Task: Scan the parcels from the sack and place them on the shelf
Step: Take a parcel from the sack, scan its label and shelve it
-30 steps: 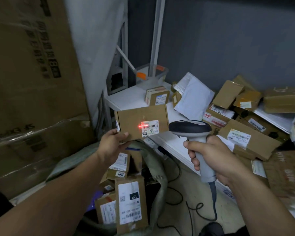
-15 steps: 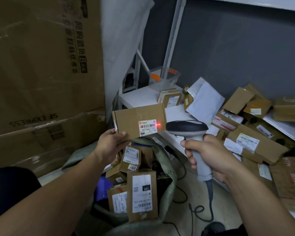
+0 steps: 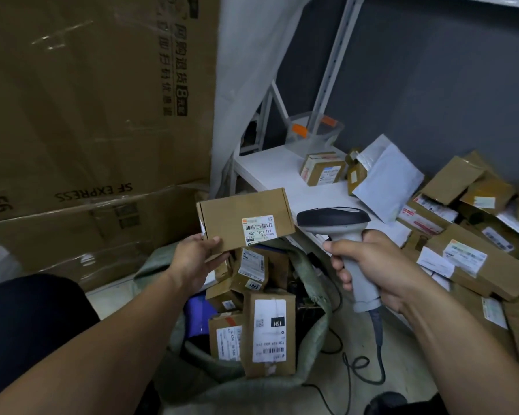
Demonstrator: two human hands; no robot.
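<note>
The left hand [image 3: 195, 259] pinches a flat brown parcel [image 3: 243, 220] by its lower left corner, thumb on the front face, and holds it up just above the open mouth of the sack [image 3: 319, 307], label [image 3: 259, 230] turned toward the camera. The right hand [image 3: 378, 268] is wrapped round the grip of a corded scanner [image 3: 333, 218], above the sack's right rim, its dark head just beside the parcel's right edge but not touching it. No red line shows on the label, so I cannot tell whether this parcel is scanned yet. To the right of and behind the sack runs the white shelf [image 3: 270, 172], which already carries a loose pile of boxes [image 3: 468, 259], a white mailer [image 3: 387, 184] and a small carton [image 3: 322, 169]. That suggests a good share of the work is behind this point. Plenty remains: several parcels stand packed inside the sack, among them a tall box [image 3: 268, 330] with a white label. By my reading, the parcel in hand needs only its scan confirmed and a short carry from above the sack to the shelf; then the sack's contents follow one by one.
</note>
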